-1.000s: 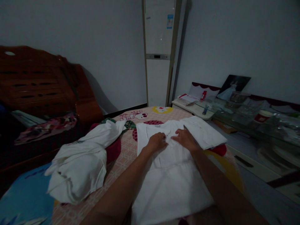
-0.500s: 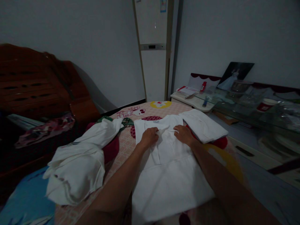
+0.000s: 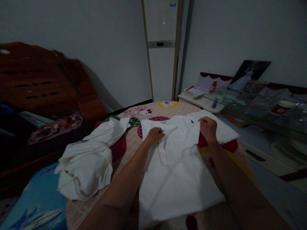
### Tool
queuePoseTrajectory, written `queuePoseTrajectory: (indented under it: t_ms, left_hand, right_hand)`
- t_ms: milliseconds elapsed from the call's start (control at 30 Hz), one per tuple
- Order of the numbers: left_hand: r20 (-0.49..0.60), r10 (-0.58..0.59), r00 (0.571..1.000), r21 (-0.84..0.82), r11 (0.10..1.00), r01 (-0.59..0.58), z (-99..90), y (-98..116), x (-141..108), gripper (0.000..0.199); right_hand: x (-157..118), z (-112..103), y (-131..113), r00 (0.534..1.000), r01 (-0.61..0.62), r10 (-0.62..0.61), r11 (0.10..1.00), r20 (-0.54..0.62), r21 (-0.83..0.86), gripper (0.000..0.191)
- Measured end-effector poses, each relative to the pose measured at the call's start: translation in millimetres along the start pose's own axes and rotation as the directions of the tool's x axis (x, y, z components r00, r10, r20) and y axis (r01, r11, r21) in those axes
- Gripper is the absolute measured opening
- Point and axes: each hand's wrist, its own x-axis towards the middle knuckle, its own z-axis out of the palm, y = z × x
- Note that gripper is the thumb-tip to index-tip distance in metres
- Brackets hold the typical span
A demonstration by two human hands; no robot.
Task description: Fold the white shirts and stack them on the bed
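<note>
A white shirt [image 3: 177,182] lies spread on the patterned cloth in front of me, its collar end away from me and parts of it folded inward. My left hand [image 3: 154,136] pinches the fabric near the collar on the left side. At the right, my right hand [image 3: 208,128] is closed on an edge of the same shirt, which it holds out sideways. A folded white garment [image 3: 224,129] lies just behind and beside my right hand. To the left rests a crumpled heap of white clothing [image 3: 86,166].
The pink patterned cloth [image 3: 130,140] covers the surface under the clothes. A wooden bench [image 3: 43,86] stands at the left with fabric on it. On the right, a glass-topped cabinet [image 3: 259,115] holds a paper cup [image 3: 281,108], papers [image 3: 193,92] and a photo [image 3: 250,73].
My right hand has moved right, drawing the shirt's edge outward from the middle. My left hand stays at the collar's left side. The view has shifted slightly.
</note>
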Motion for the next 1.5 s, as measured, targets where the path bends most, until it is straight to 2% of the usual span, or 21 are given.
queuePoseTrajectory:
  t_ms: [67, 100, 133, 167, 233, 300, 333, 400, 467, 567, 633, 733, 833, 967, 1167, 1233, 1300, 1367, 1400, 1433, 1500]
  left_hand:
    - [-0.030, -0.011, 0.999, -0.030, 1.000, 0.010, 0.6, 1.7, -0.3, 0.014]
    - [-0.039, -0.021, 0.999, -0.048, 0.999, 0.019, 0.8, 3.0, -0.5, 0.012]
    - [-0.037, -0.036, 0.999, -0.078, 0.996, 0.033, 1.3, 4.5, -0.7, 0.011]
    - [-0.021, -0.056, 0.998, -0.128, 0.990, 0.053, 2.0, 6.1, -1.0, 0.010]
    - [0.045, -0.107, 0.993, -0.260, 0.959, 0.116, 4.9, 8.7, -1.6, 0.010]
    - [0.114, -0.137, 0.984, -0.386, 0.906, 0.171, 9.0, 9.8, -1.8, 0.009]
    - [0.131, -0.142, 0.981, -0.431, 0.883, 0.185, 11.3, 9.7, -1.7, 0.008]
    - [0.131, -0.140, 0.981, -0.477, 0.859, 0.187, 15.3, 8.0, -0.8, 0.007]
    - [0.116, -0.138, 0.984, -0.500, 0.847, 0.178, 18.0, 4.6, 0.6, 0.007]
    - [0.120, -0.089, 0.989, -0.550, 0.823, 0.141, 18.2, -2.7, 3.6, 0.006]
    - [0.074, -0.008, 0.997, -0.545, 0.837, 0.048, 15.5, -8.8, 6.1, 0.005]
    - [-0.080, 0.124, 0.989, -0.371, 0.917, -0.145, 8.5, -18.2, 9.7, 0.012]
    - [-0.141, 0.210, 0.968, -0.173, 0.957, -0.232, 2.5, -26.1, 11.0, 0.020]
    - [-0.040, 0.311, 0.949, -0.075, 0.947, -0.314, 3.5, -33.3, 8.6, 0.032]
    - [0.036, 0.362, 0.931, 0.073, 0.928, -0.364, 17.0, -38.7, 7.3, 0.040]
    - [0.050, 0.370, 0.928, 0.117, 0.920, -0.373, 21.0, -38.5, 8.8, 0.041]
    - [0.057, 0.369, 0.928, 0.164, 0.913, -0.373, 24.7, -37.8, 10.5, 0.043]
    - [0.054, 0.358, 0.932, 0.210, 0.908, -0.361, 28.0, -37.4, 11.8, 0.044]
    - [0.051, 0.356, 0.933, 0.230, 0.905, -0.358, 29.4, -37.3, 12.2, 0.045]
    - [0.047, 0.356, 0.933, 0.247, 0.901, -0.357, 30.5, -37.3, 12.5, 0.046]
    - [0.047, 0.362, 0.931, 0.269, 0.893, -0.360, 31.7, -37.2, 12.4, 0.047]
  right_hand:
    - [-0.4, -3.7, -7.2, 0.998, 0.066, -0.066, 0.997, 0.002, -0.034, 0.032]
    - [-2.2, -3.8, -13.3, 0.992, 0.112, -0.112, 0.994, 0.066, 0.000, 0.032]
    - [-5.1, -2.7, -20.5, 0.970, 0.152, -0.163, 0.986, 0.183, 0.073, 0.032]
    - [-9.0, -0.5, -28.3, 0.917, 0.166, -0.219, 0.970, 0.334, 0.179, 0.030]
    - [-19.3, 6.5, -43.2, 0.681, 0.082, -0.337, 0.917, 0.650, 0.390, 0.025]
    - [-30.8, 15.1, -53.8, 0.453, -0.025, -0.443, 0.861, 0.774, 0.508, 0.026]
    - [-36.3, 19.4, -57.0, 0.384, -0.051, -0.481, 0.841, 0.788, 0.538, 0.029]
    - [-45.7, 27.3, -60.1, 0.319, -0.035, -0.522, 0.827, 0.791, 0.561, 0.034]
    - [-52.9, 33.7, -61.0, 0.321, 0.036, -0.519, 0.842, 0.792, 0.538, 0.037]
    - [-61.0, 41.0, -63.4, 0.392, 0.225, -0.506, 0.862, 0.768, 0.453, 0.039]
    - [-65.8, 44.4, -66.0, 0.431, 0.374, -0.514, 0.850, 0.741, 0.372, 0.036]
    - [-72.5, 47.5, -68.9, 0.461, 0.499, -0.519, 0.822, 0.720, 0.274, 0.029]
    - [-78.1, 49.5, -69.5, 0.459, 0.540, -0.508, 0.811, 0.729, 0.226, 0.025]
    - [-80.1, 49.2, -71.6, 0.423, 0.616, -0.505, 0.769, 0.752, 0.170, 0.020]
    - [-75.8, 36.2, -84.4, 0.471, 0.474, -0.443, 0.856, 0.763, 0.205, 0.016]
    - [-76.2, 34.8, -86.1, 0.449, 0.461, -0.452, 0.856, 0.771, 0.234, 0.014]
    - [-77.0, 36.4, -83.8, 0.396, 0.434, -0.465, 0.855, 0.792, 0.285, 0.011]
    - [-76.7, 39.4, -78.3, 0.354, 0.331, -0.467, 0.873, 0.810, 0.359, 0.011]
    - [-75.8, 40.9, -74.9, 0.367, 0.256, -0.455, 0.888, 0.811, 0.382, 0.014]
    - [-74.4, 42.1, -71.5, 0.408, 0.187, -0.433, 0.901, 0.804, 0.390, 0.017]
    - [-71.0, 43.9, -65.7, 0.558, 0.121, -0.349, 0.932, 0.753, 0.342, 0.023]
